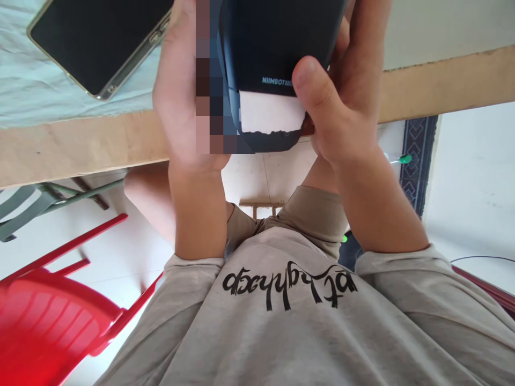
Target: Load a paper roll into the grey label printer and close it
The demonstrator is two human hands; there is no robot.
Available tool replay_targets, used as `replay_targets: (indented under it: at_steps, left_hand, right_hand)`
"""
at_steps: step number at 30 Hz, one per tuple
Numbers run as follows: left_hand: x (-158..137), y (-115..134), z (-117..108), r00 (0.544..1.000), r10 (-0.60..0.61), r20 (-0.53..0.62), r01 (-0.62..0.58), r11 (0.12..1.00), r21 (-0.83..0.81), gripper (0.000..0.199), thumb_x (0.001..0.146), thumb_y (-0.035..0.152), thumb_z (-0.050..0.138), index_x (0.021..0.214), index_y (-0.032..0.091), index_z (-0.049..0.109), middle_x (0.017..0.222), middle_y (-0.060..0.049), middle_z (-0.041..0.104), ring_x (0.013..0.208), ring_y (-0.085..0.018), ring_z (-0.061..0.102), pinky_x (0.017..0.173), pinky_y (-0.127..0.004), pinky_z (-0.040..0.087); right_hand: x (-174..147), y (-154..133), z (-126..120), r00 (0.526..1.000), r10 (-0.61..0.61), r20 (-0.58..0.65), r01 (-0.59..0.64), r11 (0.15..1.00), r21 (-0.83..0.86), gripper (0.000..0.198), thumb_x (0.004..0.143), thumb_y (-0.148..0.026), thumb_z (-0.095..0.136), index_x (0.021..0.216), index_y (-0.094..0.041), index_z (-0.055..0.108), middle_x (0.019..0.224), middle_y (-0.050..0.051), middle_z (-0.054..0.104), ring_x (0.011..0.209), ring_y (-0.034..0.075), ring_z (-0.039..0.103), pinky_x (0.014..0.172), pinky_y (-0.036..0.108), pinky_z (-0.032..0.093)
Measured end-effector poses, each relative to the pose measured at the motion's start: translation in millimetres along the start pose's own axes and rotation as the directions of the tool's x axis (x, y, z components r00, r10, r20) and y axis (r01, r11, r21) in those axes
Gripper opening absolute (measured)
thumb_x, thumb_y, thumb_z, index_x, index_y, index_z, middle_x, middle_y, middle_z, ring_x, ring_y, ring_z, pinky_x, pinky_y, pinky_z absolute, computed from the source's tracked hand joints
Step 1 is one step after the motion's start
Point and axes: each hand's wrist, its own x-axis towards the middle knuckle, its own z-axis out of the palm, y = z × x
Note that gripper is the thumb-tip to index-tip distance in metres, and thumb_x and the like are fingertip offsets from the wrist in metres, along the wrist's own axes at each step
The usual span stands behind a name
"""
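A dark label printer (277,43) marked NIIMBOT is held up at the top centre, close to the camera. From its slot hangs a short white label strip (271,110) with a ragged lower edge. My right hand (341,102) is closed around the printer's right side, its thumb pressed on the front beside the lettering. Along the opposite side, my left hand (177,91) grips the printer too, though a pixelated patch covers its fingers. The printer's upper end lies beyond the frame.
A smartphone (104,37) in a transparent case lies on the pale blue tablecloth (24,102), left of my hands. The table's wooden edge (80,142) runs across in front. A red plastic chair (48,321) and a green metal frame (48,198) stand at left.
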Motion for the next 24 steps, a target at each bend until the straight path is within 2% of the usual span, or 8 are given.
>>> replay_targets:
  at_steps: [1,4,9,11,13,16,20,24]
  left_hand:
    - [1,-2,-2,1.0,0.01,0.026,-0.01,0.999,0.035,0.056,0.081,0.057,0.028,0.087,0.019,0.069,0.075,0.003,0.061,0.095,-0.009,0.059,0.101,-0.026,0.045]
    - [1,-4,-6,0.998,-0.004,0.065,-0.001,0.998,0.069,0.037,0.078,0.043,0.045,0.096,0.022,0.069,0.089,0.005,0.068,0.1,-0.009,0.061,0.104,-0.025,0.047]
    - [0,1,-6,0.995,-0.006,0.1,-0.005,0.994,0.114,0.041,0.092,0.022,0.029,0.112,0.017,0.065,0.095,0.008,0.069,0.123,-0.015,0.056,0.12,-0.035,0.036]
    - [1,1,-6,0.995,-0.052,0.088,0.043,0.994,0.099,0.042,0.094,0.014,0.026,0.113,0.013,0.062,0.098,0.006,0.07,0.13,-0.021,0.053,0.122,-0.04,0.032]
    - [2,2,-6,0.994,-0.102,0.051,0.099,0.994,0.043,0.04,0.093,0.01,0.026,0.113,0.01,0.06,0.098,0.004,0.07,0.135,-0.024,0.047,0.124,-0.04,0.029]
    - [3,4,-6,0.993,-0.121,-0.002,0.12,0.992,-0.027,0.04,0.093,0.012,0.025,0.115,0.007,0.058,0.099,0.0,0.07,0.144,-0.024,0.035,0.125,-0.037,0.029]
    - [6,5,-7,0.988,-0.144,0.06,0.144,0.99,0.013,0.036,0.089,0.012,0.032,0.104,0.013,0.065,0.097,0.0,0.07,0.146,-0.029,0.03,0.121,-0.043,0.032]
    - [9,0,-7,0.992,-0.124,-0.01,0.124,0.991,0.048,0.035,0.091,0.007,0.034,0.087,0.013,0.068,0.081,0.004,0.069,0.143,-0.027,0.035,0.123,-0.043,0.03]
  right_hand:
    - [-1,-1,0,1.0,0.021,0.018,-0.021,1.0,-0.001,0.064,0.085,-0.045,0.039,0.138,-0.025,0.009,0.134,0.001,0.04,0.119,0.001,0.049,0.059,0.005,0.043]
    - [-1,-4,1,0.999,0.03,0.014,-0.03,0.999,-0.034,0.062,0.086,-0.038,0.038,0.139,-0.021,0.01,0.136,0.001,0.039,0.122,0.001,0.047,0.079,0.008,0.052]
    - [-1,3,2,0.999,-0.035,-0.007,0.035,0.998,-0.048,0.059,0.088,-0.045,0.036,0.138,-0.026,0.011,0.14,-0.002,0.031,0.133,0.004,0.041,0.097,0.015,0.054]
    - [-1,7,-1,0.998,-0.064,0.017,0.065,0.997,-0.038,0.06,0.087,-0.046,0.038,0.138,-0.027,0.013,0.142,-0.004,0.029,0.137,0.003,0.039,0.115,0.018,0.046]
    - [-1,9,-4,0.996,-0.081,0.04,0.083,0.995,-0.049,0.06,0.087,-0.047,0.039,0.138,-0.028,0.014,0.146,-0.007,0.025,0.14,0.004,0.037,0.124,0.021,0.04]
    - [0,12,-6,0.994,-0.097,0.042,0.102,0.988,-0.118,0.069,0.085,-0.056,0.04,0.14,-0.027,0.011,0.148,-0.007,0.022,0.147,0.009,0.029,0.13,0.026,0.032]
    - [1,15,-6,1.0,-0.012,-0.005,0.011,0.978,-0.207,0.082,0.074,-0.073,0.04,0.139,-0.037,0.005,0.148,-0.01,0.02,0.151,0.012,0.021,0.132,0.027,0.027]
    - [-2,7,-9,0.997,-0.072,0.029,0.077,0.963,-0.257,0.081,0.079,-0.064,0.041,0.144,-0.025,0.01,0.141,-0.003,0.033,0.151,0.013,0.021,0.133,0.028,0.024]
